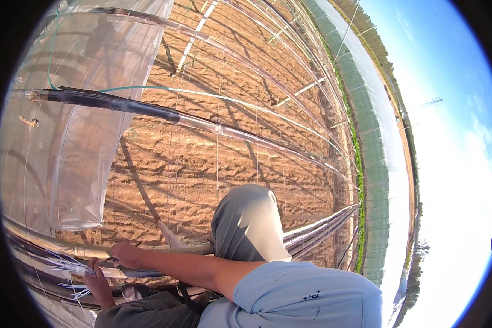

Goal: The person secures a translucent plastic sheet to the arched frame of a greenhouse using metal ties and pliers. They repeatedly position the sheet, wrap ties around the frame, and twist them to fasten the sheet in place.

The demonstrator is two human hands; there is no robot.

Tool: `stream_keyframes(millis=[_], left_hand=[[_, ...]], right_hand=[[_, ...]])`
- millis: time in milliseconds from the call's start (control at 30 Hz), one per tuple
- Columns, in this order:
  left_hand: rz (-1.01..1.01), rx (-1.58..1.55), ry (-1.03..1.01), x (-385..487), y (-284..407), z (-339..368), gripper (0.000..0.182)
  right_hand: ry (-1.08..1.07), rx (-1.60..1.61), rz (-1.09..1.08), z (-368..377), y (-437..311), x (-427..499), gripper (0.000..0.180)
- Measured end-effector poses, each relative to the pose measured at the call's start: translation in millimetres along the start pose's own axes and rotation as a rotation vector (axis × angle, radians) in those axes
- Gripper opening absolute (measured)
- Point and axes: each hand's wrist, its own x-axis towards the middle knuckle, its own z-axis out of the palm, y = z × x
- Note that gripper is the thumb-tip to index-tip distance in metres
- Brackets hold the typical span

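My left hand (99, 286), at the lower left, has its fingers closed on a bundle of thin white plastic strands (78, 267) that fan out to the left. Just above it is my right hand (126, 255), its fingers curled beside a bamboo pole (78, 249). Something small and dark (110, 260) shows between the two hands, too small to name. The bare right forearm crosses in front of more poles. My grey-trousered knee (248, 217) rises above that arm, and the other leg (156, 309) is folded below.
Long bamboo poles (238, 133) run across bare, ridged soil (172, 164). Clear plastic sheeting (92, 164) hangs at the left. A thin green hose or cord (213, 95) arcs along one pole. Beyond stand a green plant row (358, 176) and a plastic-covered tunnel (377, 164).
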Motion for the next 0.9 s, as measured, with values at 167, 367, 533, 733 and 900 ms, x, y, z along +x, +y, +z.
stream_keyframes(millis=[167, 367, 533, 733, 900], left_hand=[[0.102, 0.499, 0.004, -7.9, -24.4, 70.9, 0.025], [0.025, 0.570, 0.158, -17.0, -50.0, 86.6, 0.027], [0.073, 0.484, 0.094, -20.0, -82.2, 98.1, 0.025], [0.020, 0.545, 0.094, -1.0, -156.1, 101.1, 0.018], [0.041, 0.603, 0.119, -1.6, -114.5, 109.3, 0.018]], right_hand=[[0.176, -0.068, -0.144, 8.6, 3.4, -7.5, 0.021], [0.161, -0.092, -0.158, 15.8, -9.5, -8.0, 0.016], [0.305, -0.054, -0.285, 35.3, -1.0, -15.9, 0.015], [0.258, -0.065, -0.273, 24.5, -19.6, -13.1, 0.016], [0.298, -0.067, -0.262, 29.3, -9.3, -14.8, 0.016]])
